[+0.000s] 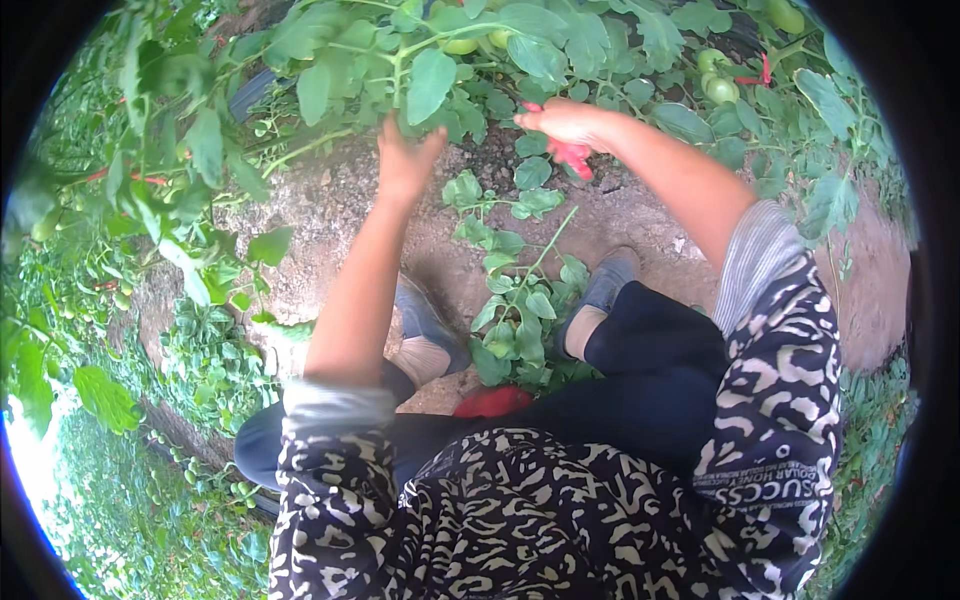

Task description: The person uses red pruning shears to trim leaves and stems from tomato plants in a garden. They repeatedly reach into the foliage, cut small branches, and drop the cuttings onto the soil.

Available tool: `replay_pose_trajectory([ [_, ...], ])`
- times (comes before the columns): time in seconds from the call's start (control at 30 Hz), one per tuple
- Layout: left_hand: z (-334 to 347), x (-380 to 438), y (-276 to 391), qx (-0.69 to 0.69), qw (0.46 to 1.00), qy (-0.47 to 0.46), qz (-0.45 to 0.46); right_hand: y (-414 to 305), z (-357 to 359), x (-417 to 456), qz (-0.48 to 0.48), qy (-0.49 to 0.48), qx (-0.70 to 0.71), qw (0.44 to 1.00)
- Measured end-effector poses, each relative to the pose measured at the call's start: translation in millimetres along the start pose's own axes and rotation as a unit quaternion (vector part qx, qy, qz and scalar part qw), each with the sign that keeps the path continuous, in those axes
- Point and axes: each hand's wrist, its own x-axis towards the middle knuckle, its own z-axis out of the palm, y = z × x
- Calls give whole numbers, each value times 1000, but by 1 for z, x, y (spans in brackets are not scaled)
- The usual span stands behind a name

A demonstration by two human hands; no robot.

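My left hand (pixel 409 161) reaches up into the leaves of a tomato plant (pixel 431 84), its thumb spread from the fingers; leaves hide the fingertips, so any hold is unclear. To the right, my right hand (pixel 566 124) is closed around a bunch of red plastic ties or strips (pixel 574 156), which hang below the palm. Green tomatoes (pixel 721 90) grow to the right of it, near a red tie (pixel 763 71) on a stem. A leafy tomato shoot (pixel 536 300) lies on the soil between my feet.
Tomato plants (pixel 202 330) crowd the left side, and more foliage (pixel 870 450) stands at the right. Bare soil (pixel 322 202) shows under my arms. My shoes (pixel 427 322) rest on the ground, with a red object (pixel 493 402) between my legs. Dark tubing or sheeting (pixel 251 94) lies behind leaves.
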Motion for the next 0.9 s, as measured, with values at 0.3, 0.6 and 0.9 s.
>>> replay_pose_trajectory([
  [0.3, 81, 26, 19, -257, 926, -33, -276, 2, 6, 24, 13, 48, 140, 989],
  [0.6, 87, 18, 0, -287, 940, 7, -184, -22, 24, 23, 27, 94, 298, 950],
  [0.9, 68, 14, 7, -249, 955, -4, -162, -21, 25, 32, -4, 113, 296, 948],
])
